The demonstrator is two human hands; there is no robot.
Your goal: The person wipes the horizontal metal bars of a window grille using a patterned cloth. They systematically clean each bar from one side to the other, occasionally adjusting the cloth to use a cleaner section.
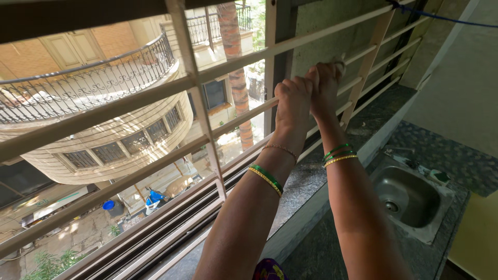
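The left hand (293, 101) is closed in a fist around a horizontal bar of the cream-painted metal window grille (192, 83). The right hand (326, 85) is just beside it, touching it, and its fingers are curled on the same grille, a little higher; something small and pale shows at its fingertips, but I cannot tell what. Below and to the right of both hands lies a small steel sink (410, 199) in the dark granite counter (306, 181).

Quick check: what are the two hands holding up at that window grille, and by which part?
Both hands, left hand and right hand, close together on one horizontal bar of the window grille. Whether they pinch something small there cannot be told.
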